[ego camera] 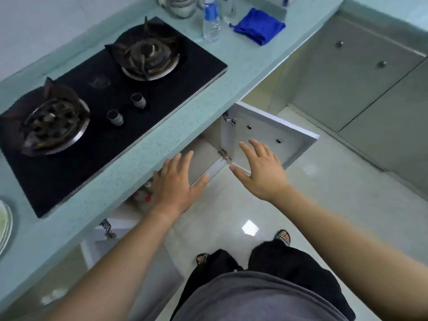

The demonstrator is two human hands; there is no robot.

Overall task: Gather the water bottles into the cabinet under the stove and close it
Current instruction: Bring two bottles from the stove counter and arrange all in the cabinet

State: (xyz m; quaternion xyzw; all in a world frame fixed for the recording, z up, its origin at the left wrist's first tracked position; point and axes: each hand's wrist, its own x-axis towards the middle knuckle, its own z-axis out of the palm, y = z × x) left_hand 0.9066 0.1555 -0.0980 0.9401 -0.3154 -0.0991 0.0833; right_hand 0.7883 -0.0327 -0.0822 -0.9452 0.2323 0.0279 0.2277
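Nearest to me, both bare forearms reach out over the pale tiled floor point(231, 205). My left hand point(176, 184) is spread flat, fingers apart, holding nothing, at the lip of the countertop point(250, 59) in front of the open cabinet point(203, 154) under the stove point(104, 93). My right hand point(261, 167) is likewise released and empty, fingers splayed, in front of the inner face of the swung-out cabinet door point(273, 133); I cannot tell whether it touches the panel. Just left of the left hand, inside the cabinet opening, bottle tops with a red cap point(148, 198) show partly under the counter edge; their number is unclear. Farther off, one water bottle point(211, 19) with a blue label stands upright on the countertop beyond the stove, well apart from both hands. A folded blue cloth point(260, 26) lies just right of it.
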